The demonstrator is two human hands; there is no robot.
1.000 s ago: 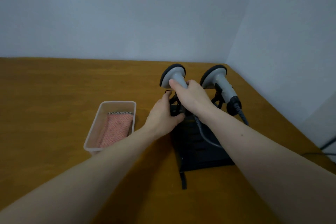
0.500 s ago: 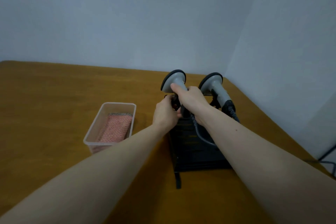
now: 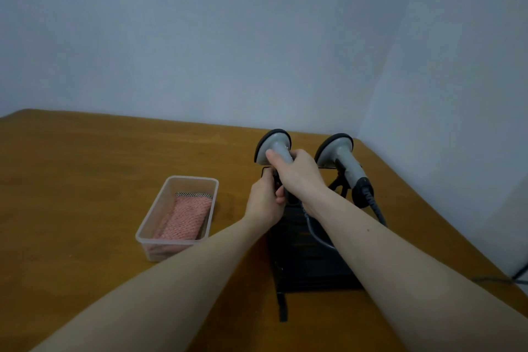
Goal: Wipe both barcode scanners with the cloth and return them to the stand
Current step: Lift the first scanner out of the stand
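Both hands barely moved since earlier; view tilted up. Right hand (image 3: 300, 177) grips left barcode scanner (image 3: 274, 146) by its handle, left hand (image 3: 264, 203) pinches black stand (image 3: 311, 260) beneath. Right scanner (image 3: 341, 157) sits in stand. Pink cloth (image 3: 184, 218) in clear tub (image 3: 160, 211). Brown wooden table (image 3: 85, 180), grey-blue corner walls (image 3: 228, 37). No readable writing.
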